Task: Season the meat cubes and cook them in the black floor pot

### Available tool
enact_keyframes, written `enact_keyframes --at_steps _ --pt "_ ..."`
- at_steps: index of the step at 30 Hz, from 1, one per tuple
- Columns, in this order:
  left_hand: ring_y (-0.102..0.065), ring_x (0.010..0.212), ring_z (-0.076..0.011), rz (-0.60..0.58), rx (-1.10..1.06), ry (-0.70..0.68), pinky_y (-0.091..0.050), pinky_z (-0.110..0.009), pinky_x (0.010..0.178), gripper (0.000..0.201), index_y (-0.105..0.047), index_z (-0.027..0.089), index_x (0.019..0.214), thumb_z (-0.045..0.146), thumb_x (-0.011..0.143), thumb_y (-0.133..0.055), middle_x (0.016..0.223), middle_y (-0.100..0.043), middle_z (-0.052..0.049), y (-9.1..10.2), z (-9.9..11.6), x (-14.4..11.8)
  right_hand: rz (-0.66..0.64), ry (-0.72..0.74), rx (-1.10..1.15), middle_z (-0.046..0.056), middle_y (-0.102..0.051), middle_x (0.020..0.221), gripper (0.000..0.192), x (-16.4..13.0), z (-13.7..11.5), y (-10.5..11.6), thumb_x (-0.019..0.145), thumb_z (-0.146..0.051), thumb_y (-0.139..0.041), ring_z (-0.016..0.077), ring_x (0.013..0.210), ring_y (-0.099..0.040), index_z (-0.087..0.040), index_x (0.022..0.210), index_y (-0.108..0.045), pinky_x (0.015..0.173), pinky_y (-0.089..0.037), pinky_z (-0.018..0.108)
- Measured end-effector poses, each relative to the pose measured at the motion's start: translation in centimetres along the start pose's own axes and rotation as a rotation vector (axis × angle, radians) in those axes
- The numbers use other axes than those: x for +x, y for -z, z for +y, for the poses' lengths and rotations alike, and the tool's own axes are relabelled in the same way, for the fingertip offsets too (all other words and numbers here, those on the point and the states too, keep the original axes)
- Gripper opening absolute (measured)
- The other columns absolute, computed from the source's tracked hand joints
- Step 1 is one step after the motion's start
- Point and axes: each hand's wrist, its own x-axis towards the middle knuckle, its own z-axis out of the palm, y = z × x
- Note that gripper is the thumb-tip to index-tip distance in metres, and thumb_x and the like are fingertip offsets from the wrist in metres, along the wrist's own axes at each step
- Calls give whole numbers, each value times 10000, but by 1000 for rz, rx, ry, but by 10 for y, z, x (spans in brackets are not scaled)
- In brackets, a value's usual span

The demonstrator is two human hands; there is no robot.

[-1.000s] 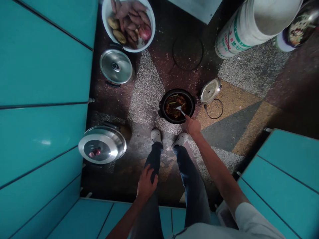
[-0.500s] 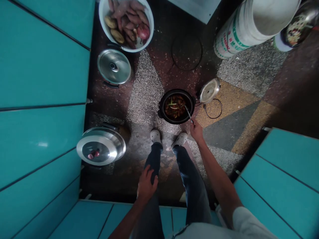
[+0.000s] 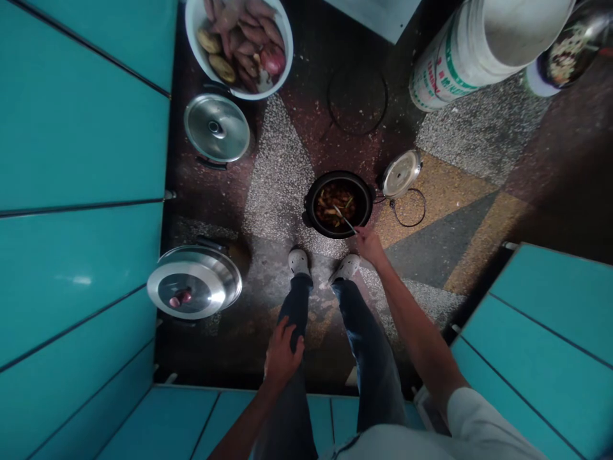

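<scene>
My right hand (image 3: 370, 244) is closed around the handle of a slim metal cooking utensil (image 3: 348, 223). The utensil's head rests among brown, chunky food (image 3: 329, 199) with bits of green, inside a black electric pot (image 3: 366, 203) on the floor; whether it is a spoon or a spatula I cannot tell. My left hand (image 3: 281, 354) hangs over my left leg (image 3: 299, 306), fingers apart and holding nothing. Right of the pot sits a round silver lid (image 3: 401, 174) with a dark edge, beside a looped black cord (image 3: 424, 207).
Two lidded steel pots, one nearer (image 3: 194, 291) and one farther (image 3: 225, 137), stand at left. Behind them is a white basin (image 3: 191, 48) of sweet potatoes and potatoes. A white bucket (image 3: 445, 73) and a metal bowl (image 3: 587, 45) are at upper right. Teal cabinets (image 3: 71, 275) surround the floor.
My right hand has moved slightly left and toward the pot. The utensil's head has shifted left through the food, and the pale green strips on top have been mixed in. My left hand stays put.
</scene>
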Motion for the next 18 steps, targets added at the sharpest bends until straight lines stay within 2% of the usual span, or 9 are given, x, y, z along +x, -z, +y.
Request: enact_keyframes --at_steps 2,4,8,12,14,18 --pt "-673 1476 -375 4 0 -1 -619 -572 1212 305 -783 215 1280 361 1058 -634 1613 -666 -173 0 0 0 -31 15 -61 136 -799 1471 527 -20 -7 -7 1119 -214 -467 258 1320 -774 -174 1587 -707 1192 -562 363" --pt "-679 1466 -374 4 -3 1 -621 -575 1210 299 -785 219 1272 360 1053 -638 1607 -671 -171 0 1 1 -62 -11 -113 135 -804 1459 537 -24 -17 -15 1140 -228 -454 262 1326 -774 -195 1631 -669 1192 -560 364" --pt "-690 1453 -364 6 -11 11 -637 -554 1186 294 -790 230 1264 362 1046 -642 1603 -674 -161 0 0 1 -60 -144 -190 154 -826 1384 552 5 -35 -22 1192 -293 -400 272 1264 -801 -247 1707 -591 1111 -594 371" --pt "-693 1449 -365 1 -14 11 -643 -545 1172 304 -789 223 1268 370 1048 -638 1604 -673 -167 0 -1 1 16 -195 -208 166 -820 1378 568 29 -27 -13 1211 -323 -359 274 1244 -798 -248 1743 -544 1077 -602 382" --pt "-697 1442 -366 2 -15 18 -639 -551 1177 310 -789 222 1270 375 1048 -635 1599 -677 -169 0 -1 0 35 -176 -185 166 -818 1384 575 21 -17 -8 1199 -310 -364 278 1272 -784 -228 1738 -548 1092 -598 387" --pt "-697 1439 -371 7 -25 33 -642 -560 1169 315 -792 219 1263 378 1047 -627 1605 -674 -173 -1 0 -1 5 -101 -167 159 -807 1420 577 -20 -5 -6 1172 -289 -385 289 1284 -776 -223 1708 -589 1111 -588 390"
